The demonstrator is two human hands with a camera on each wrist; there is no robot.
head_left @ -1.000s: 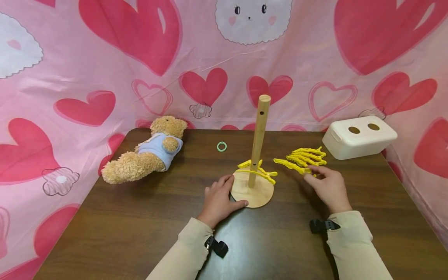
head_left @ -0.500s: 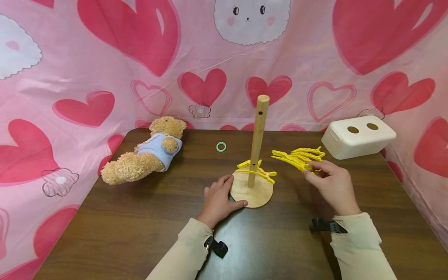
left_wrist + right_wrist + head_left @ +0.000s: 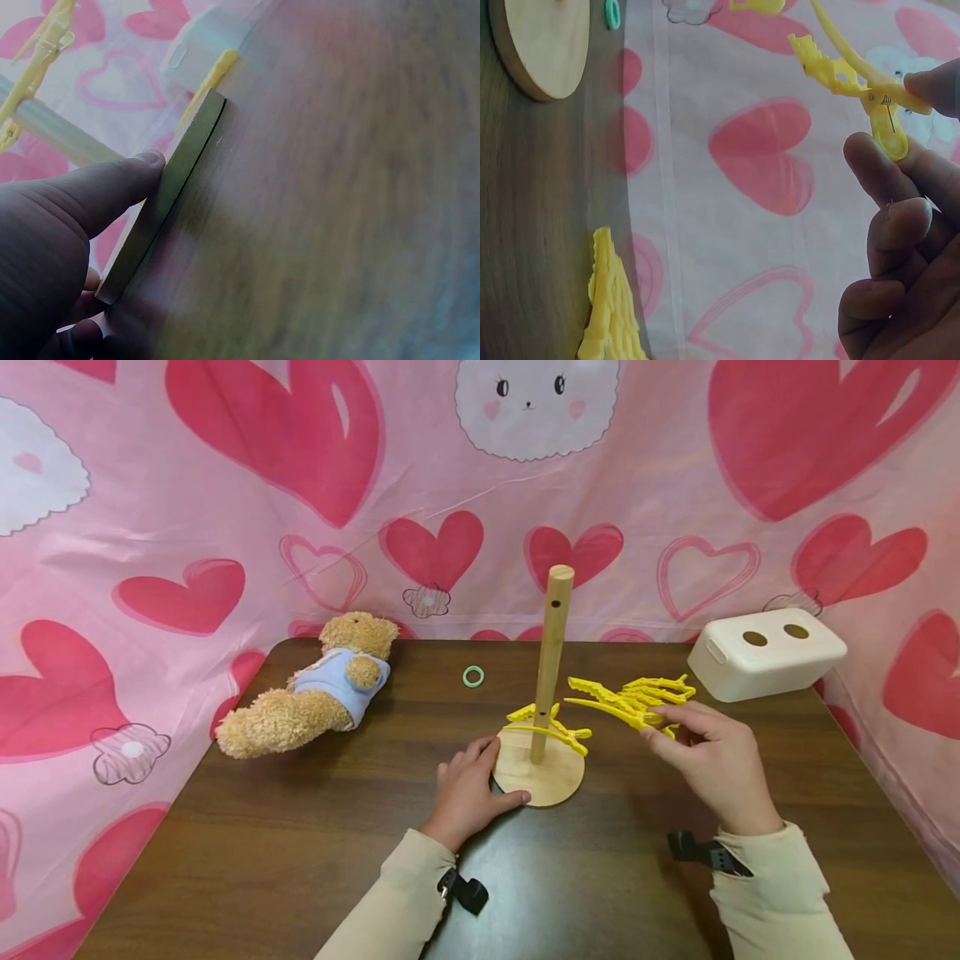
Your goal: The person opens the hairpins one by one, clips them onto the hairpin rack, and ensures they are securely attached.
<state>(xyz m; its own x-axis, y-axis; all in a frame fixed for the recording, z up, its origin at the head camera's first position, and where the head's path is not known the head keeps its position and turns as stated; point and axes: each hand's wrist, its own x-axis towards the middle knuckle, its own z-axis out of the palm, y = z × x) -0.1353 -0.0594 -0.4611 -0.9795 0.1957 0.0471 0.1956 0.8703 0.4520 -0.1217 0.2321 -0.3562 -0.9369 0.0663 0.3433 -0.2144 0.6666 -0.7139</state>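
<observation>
Two hands: right hand pinches clip, left hand steadies stand.

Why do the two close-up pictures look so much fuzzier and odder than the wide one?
Head view: sharp and evenly lit, with a soft sheen on the table. Left wrist view: dim, tilted, the tabletop smeared and soft; only the left hand and wooden base edge read clearly. Right wrist view: tilted too, the yellow clip fairly crisp, the nearest fingers soft.
</observation>
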